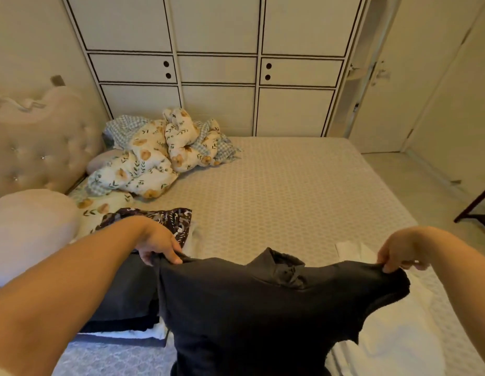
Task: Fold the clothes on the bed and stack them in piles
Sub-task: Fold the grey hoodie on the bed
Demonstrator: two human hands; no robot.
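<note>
A dark grey collared shirt (249, 308) is held up above the near edge of the patterned beige bed (303, 191), pinched at each shoulder by the left hand (160, 246) and right hand (398, 253). Spreading appears underway; laying it flat for folding seems needed next.

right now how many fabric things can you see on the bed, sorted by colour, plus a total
Dark grey or black: 2, the collared shirt held up by the left hand and right hand, and the dark folded pile
Dark floral: 1, patterned garment
White: 1, white cloth
Cream floral: 1, crumpled duvet
Pale pink: 1, pillow
Total: 6
</note>
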